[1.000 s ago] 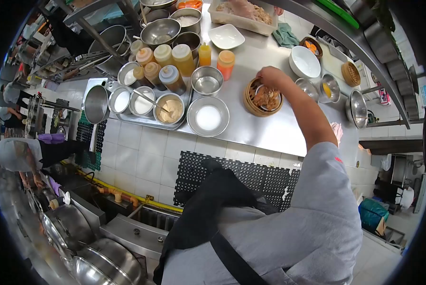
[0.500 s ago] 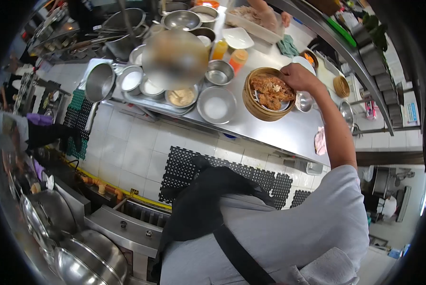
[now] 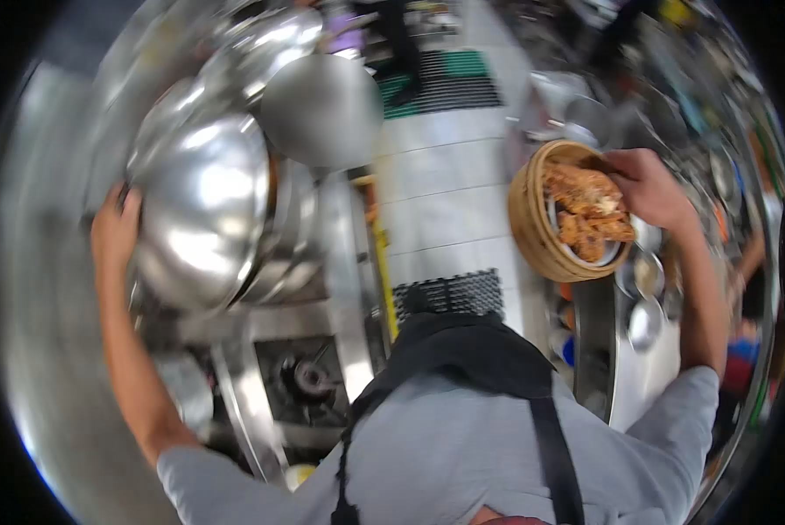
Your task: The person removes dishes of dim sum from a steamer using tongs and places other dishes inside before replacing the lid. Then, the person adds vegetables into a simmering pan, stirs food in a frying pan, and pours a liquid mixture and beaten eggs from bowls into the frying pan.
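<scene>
My right hand (image 3: 653, 185) grips the rim of a round bamboo steamer basket (image 3: 527, 214), raised at the right and tilted toward me. Inside it, reddish-brown, fried-looking food pieces (image 3: 586, 206) lie on a white dish. Over at the left, my left hand (image 3: 115, 229) is closed at the outer side of a large shiny domed metal lid (image 3: 204, 206), around what looks like its dark knob. The lid leans over a big metal pot (image 3: 292, 232) on the stove. Motion blur hides the exact finger contact.
A gas burner (image 3: 309, 376) sits in the steel stove nearer me. Tiled floor (image 3: 445, 206) runs between stove and counter, with a black perforated mat (image 3: 449, 293) and a green one (image 3: 464, 66). Metal bowls (image 3: 644, 324) stand on the right counter. Another person stands at the far end.
The view has swung from the counter toward the stove. My right hand has carried the bamboo steamer basket off over the counter's edge. My left hand has come into view, closed at the lid.
</scene>
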Available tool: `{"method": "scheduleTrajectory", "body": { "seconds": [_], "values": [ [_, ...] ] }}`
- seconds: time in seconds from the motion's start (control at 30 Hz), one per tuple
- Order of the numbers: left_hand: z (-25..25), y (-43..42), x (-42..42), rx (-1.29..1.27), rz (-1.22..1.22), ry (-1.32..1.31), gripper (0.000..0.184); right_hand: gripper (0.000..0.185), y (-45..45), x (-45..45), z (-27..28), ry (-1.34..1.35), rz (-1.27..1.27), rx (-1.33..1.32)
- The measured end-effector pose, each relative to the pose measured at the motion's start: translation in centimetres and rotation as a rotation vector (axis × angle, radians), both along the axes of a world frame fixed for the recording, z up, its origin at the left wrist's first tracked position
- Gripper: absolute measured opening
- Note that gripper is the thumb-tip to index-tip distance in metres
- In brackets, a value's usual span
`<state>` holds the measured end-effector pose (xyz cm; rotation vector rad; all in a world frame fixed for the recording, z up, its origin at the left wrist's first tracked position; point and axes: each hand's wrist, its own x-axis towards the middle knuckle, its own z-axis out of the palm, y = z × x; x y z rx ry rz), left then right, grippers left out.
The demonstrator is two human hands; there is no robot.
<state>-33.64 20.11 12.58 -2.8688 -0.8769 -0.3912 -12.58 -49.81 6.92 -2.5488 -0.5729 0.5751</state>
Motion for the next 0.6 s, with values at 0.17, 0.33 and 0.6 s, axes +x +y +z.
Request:
{"method": "scheduleTrajectory", "body": {
  "seconds": [0.17, 0.33, 0.6],
  "values": [
    [3.0, 5.3, -6.8, -0.344, 0.058, -0.329, 0.057, 0.025, 19.5, 4.5, 3.2, -0.441, 0.491, 0.081],
    [5.5, 6.7, -10.7, -0.416, 0.214, -0.382, 0.056, 0.027, 36.9, 12.1, 2.9, -1.038, 1.101, -0.153],
    [5.2, 7.0, -14.6, -0.450, 0.359, -0.434, 0.066, 0.023, 59.7, 12.2, 0.3, -0.812, 1.044, -0.053]
  ]
}}
